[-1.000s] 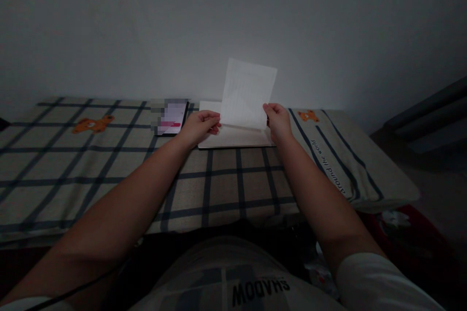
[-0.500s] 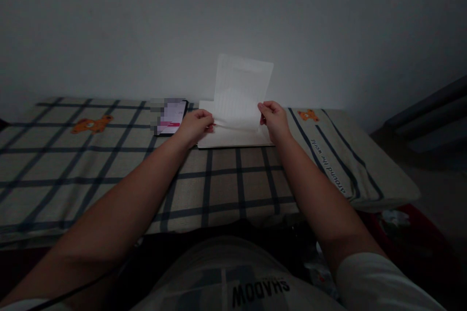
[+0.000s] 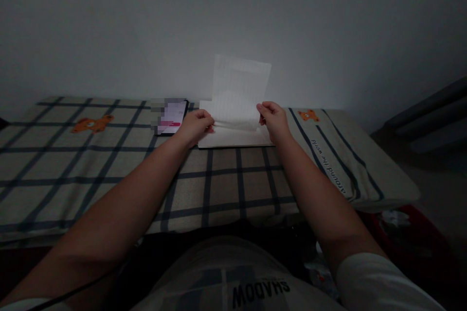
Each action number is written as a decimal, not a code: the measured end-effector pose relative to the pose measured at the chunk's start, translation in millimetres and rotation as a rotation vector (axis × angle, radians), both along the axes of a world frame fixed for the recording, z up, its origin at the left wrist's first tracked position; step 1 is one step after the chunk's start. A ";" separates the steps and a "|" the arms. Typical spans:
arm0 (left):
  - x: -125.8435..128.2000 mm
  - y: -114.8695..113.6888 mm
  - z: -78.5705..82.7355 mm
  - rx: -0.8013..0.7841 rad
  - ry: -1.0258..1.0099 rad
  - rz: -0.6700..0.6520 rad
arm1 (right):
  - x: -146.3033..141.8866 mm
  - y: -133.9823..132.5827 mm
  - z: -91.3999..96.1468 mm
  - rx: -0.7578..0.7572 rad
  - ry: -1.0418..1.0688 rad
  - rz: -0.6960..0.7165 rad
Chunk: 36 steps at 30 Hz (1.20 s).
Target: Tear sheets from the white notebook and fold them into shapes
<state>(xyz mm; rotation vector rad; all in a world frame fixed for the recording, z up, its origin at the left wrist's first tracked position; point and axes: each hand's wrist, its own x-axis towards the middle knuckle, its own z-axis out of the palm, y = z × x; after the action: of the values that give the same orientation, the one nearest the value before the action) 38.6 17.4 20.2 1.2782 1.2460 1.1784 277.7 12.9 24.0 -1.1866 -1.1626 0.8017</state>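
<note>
A thin white lined sheet of paper (image 3: pixel 241 90) stands tilted up between my hands, its top leaning toward the wall. My left hand (image 3: pixel 197 125) pinches its lower left edge, and my right hand (image 3: pixel 272 116) pinches the lower right edge. Beneath the sheet lies a white notebook or pad (image 3: pixel 233 140), flat on the checked tablecloth; whether the sheet is joined to it I cannot tell. Just left of my left hand is a phone or tablet (image 3: pixel 174 115) with a lit, partly blurred screen.
The checked cloth (image 3: pixel 109 165) with printed bears covers the table up to the grey wall (image 3: pixel 233 14). A red bin or bag (image 3: pixel 419 238) with crumpled white stuff stands below the table's right end. Dark grey folds (image 3: pixel 434 112) hang at the far right.
The sheet's upper part has shifted slightly to the left. My right hand has moved a touch left, while my left hand stays about where it was.
</note>
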 end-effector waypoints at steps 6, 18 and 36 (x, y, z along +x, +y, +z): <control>2.8 -2.0 3.4 -0.007 -0.031 -0.011 | 1.0 4.8 -3.1 0.031 0.051 -0.014; 0.9 2.4 -0.2 0.093 -0.138 -0.012 | 3.2 2.2 -0.9 -0.010 0.079 0.058; -5.2 1.6 -13.3 0.644 0.429 -0.101 | 3.6 0.0 3.0 0.015 0.348 0.197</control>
<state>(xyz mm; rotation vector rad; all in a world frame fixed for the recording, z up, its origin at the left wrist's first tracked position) 33.4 19.0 6.9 2.1322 1.1082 1.3270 281.2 12.9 27.0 -0.8843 -1.0016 1.0988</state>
